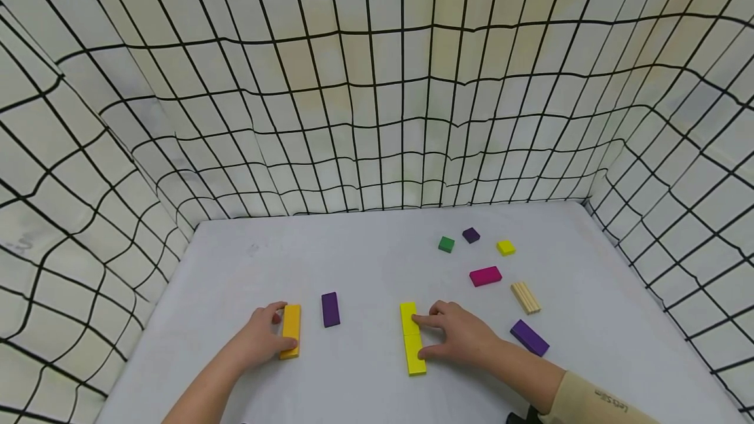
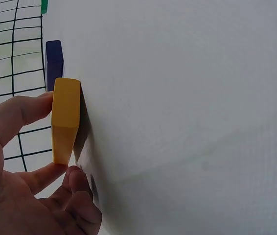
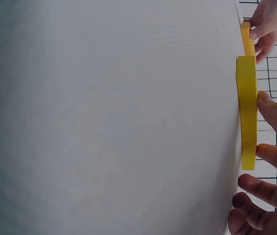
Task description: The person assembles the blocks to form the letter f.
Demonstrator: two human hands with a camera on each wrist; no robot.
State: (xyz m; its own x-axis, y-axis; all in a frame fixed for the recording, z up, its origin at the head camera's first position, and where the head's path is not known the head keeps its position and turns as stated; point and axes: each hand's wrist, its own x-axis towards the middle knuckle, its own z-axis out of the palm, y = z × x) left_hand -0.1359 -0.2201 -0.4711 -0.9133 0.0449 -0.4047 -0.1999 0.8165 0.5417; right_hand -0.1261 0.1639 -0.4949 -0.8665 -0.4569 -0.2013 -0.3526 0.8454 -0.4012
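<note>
At the left of the head view, my left hand (image 1: 262, 334) pinches an orange block (image 1: 291, 329) lengthwise between thumb and index finger. The left wrist view shows the same orange block (image 2: 66, 115) at close range, its other fingers curled below. Toward the middle, two yellow blocks (image 1: 415, 353) lie end to end in one strip, a seam between them. My right hand (image 1: 462, 335) touches the strip's right side with index fingertip and thumb tip, the fingers fairly straight. In the right wrist view, those fingertips rest against the yellow strip (image 3: 248, 112).
A dark purple block (image 1: 330, 309) lies between the hands. To the right are a green cube (image 1: 446, 244), a small dark block (image 1: 470, 235), a small yellow block (image 1: 506, 247), a pink block (image 1: 485, 276), a ridged beige block (image 1: 525, 298) and a purple block (image 1: 529, 337). Black netting (image 1: 383, 84) surrounds the white table.
</note>
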